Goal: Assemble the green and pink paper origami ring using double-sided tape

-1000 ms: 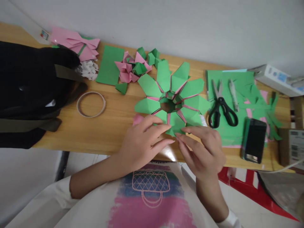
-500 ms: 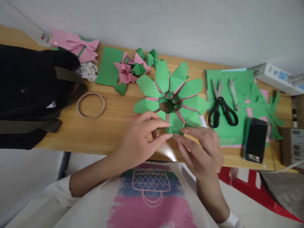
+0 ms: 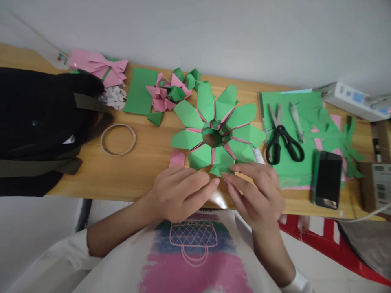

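Observation:
A ring of green paper petals with pink folds between them, a paper flower (image 3: 204, 102), lies on the wooden table (image 3: 143, 142). My right hand (image 3: 258, 193) pinches the lowest petal at the flower's near edge between thumb and fingertips. Just left of that petal, my left hand (image 3: 186, 193) has its fingers curled and the thumb stretched toward the petal's tip; whether anything is between its fingers is hidden. A pink paper piece (image 3: 177, 158) shows beside the flower, above my left hand.
Black scissors (image 3: 282, 140), a cutter (image 3: 296, 121) and a phone (image 3: 327, 179) lie on green paper at the right. Pink and green folded pieces (image 3: 166, 93) stand behind. A tape roll (image 3: 117, 154) and a black bag (image 3: 39, 118) are at the left.
My left hand has drawn back from the flower and its fingers have curled, uncovering the lower left petal and the pink piece. My right hand stays at the lowest petal.

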